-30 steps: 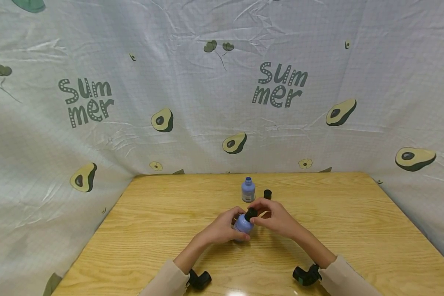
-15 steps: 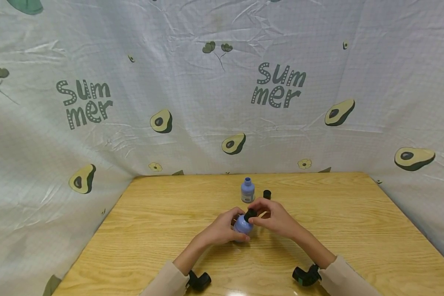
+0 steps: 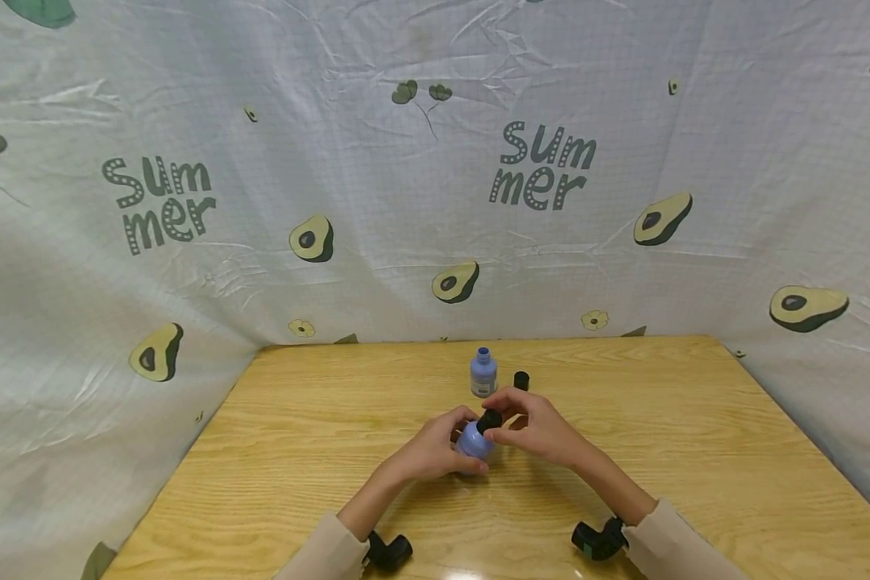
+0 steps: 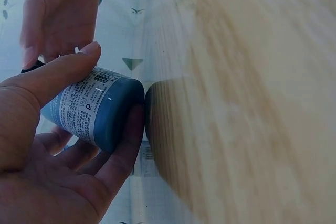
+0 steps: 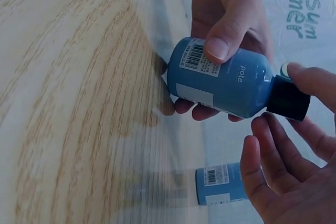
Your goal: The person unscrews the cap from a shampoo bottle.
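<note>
My left hand [image 3: 435, 449] grips a small blue bottle [image 5: 226, 80] round its labelled body. The bottle is tilted, its black cap [image 5: 289, 99] toward the right hand. Thumb and fingertips of my right hand [image 3: 535, 427] pinch that cap, which sits on the bottle's neck. In the left wrist view the thumb lies along the bottle's label, and the base [image 4: 126, 114] is close to the tabletop; whether it touches I cannot tell. How tightly the cap is seated cannot be seen.
Behind the hands a second blue bottle [image 3: 483, 377] stands upright with its mouth uncovered. Another black cap [image 3: 521, 380] lies just right of it, partly behind the right hand. The wooden table [image 3: 297, 419] ends at a printed cloth [image 3: 377, 177] at the back.
The whole head view drifts slightly, with the scene shifting a little left. Both hands keep their hold on the bottle and cap, with hardly any visible movement.
</note>
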Tool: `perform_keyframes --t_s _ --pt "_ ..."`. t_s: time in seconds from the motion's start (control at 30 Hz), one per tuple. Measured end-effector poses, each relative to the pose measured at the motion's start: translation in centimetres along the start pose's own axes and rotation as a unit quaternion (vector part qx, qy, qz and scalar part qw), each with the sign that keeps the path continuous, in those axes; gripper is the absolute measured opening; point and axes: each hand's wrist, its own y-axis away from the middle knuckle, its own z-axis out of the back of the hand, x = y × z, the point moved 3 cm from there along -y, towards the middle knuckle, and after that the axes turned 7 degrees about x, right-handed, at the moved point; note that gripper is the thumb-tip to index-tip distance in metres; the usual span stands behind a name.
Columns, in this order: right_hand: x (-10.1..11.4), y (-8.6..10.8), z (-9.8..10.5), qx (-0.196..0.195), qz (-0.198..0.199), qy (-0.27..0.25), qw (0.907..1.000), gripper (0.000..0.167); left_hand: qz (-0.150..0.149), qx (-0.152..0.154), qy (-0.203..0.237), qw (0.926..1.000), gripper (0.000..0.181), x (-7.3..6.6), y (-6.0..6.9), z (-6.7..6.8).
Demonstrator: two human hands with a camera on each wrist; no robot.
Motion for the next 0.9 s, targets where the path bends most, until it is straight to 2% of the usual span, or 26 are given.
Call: perform_keyframes --t_s 0.3,0.9 --pt "0.03 0.06 -0.12 0.001 0.002 0.0 1.0 0.036 -0.002 0.0 -0.004 1.0 0.054 0.03 0.02 0.04" --pt "0.06 0.12 -0.09 0.001 0.004 0.006 1.0 0.038 0.001 0.0 -0.006 1.0 0.056 0.31 -0.07 0.06"
